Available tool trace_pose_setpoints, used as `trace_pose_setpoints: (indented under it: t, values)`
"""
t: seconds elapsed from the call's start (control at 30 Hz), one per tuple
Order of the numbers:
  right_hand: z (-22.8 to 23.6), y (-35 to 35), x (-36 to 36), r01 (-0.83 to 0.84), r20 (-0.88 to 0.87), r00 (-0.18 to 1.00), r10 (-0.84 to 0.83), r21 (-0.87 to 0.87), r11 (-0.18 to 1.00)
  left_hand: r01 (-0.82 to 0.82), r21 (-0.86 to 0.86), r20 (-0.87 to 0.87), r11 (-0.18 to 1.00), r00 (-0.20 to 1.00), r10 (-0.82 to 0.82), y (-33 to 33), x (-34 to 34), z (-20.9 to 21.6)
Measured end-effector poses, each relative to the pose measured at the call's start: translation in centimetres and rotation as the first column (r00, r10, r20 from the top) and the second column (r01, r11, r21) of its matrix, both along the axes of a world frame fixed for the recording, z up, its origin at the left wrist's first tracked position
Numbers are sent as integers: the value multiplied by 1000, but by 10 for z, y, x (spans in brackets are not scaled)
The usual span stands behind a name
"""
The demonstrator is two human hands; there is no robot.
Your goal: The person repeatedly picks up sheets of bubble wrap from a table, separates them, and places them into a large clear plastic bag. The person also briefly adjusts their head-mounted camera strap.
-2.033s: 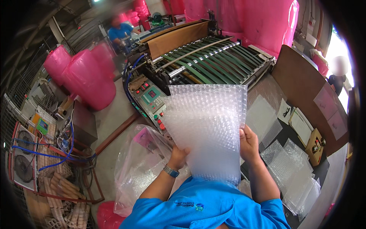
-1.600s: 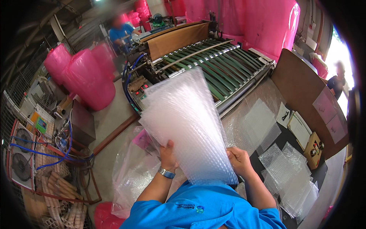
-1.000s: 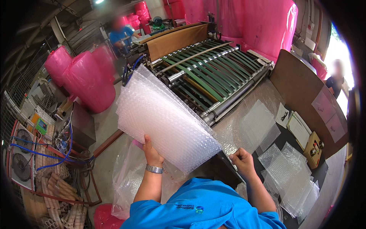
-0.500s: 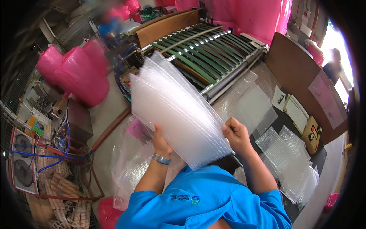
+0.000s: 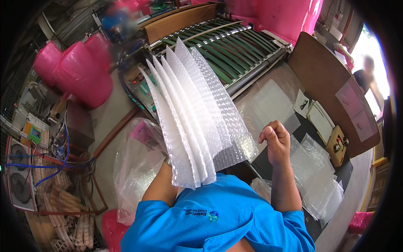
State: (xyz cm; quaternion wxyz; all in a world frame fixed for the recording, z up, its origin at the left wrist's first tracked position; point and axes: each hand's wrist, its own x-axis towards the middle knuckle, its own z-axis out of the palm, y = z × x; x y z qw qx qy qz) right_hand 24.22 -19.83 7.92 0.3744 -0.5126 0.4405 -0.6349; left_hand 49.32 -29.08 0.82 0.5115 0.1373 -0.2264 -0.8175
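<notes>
Blue polo shirt (image 5: 235,210), one, on the worker before me. Bubble-wrap sheets (image 5: 189,113), several, fanned apart and held up in front of the chest. Left hand: hidden behind the sheets; its grip I cannot tell. Right hand (image 5: 276,140): raised just beside the sheets' right edge, not touching; fingers half-curled, nothing visible in it. Clear plastic bag (image 5: 130,197), crumpled, at the worker's left. Further bubble-wrap pieces (image 5: 312,180), overlapping, on a dark tabletop to the right; past them, a small wooden box (image 5: 336,145) and papers (image 5: 321,119). Beyond the sheets, a machine with green belts (image 5: 235,46). Farther, pink-wrapped rolls (image 5: 82,75); one person in blue (image 5: 115,25), blurred.
</notes>
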Motion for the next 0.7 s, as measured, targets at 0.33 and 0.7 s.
trace_pose_setpoints:
  t: [0.33,0.7]
  values:
    - [104,-32,10,79,-523,834,-178,-207,975,217,-123,77,968,975,-209,6,-37,19]
    - [136,-121,26,206,-779,419,-466,-419,885,383,-88,93,920,922,-375,5,-58,10]
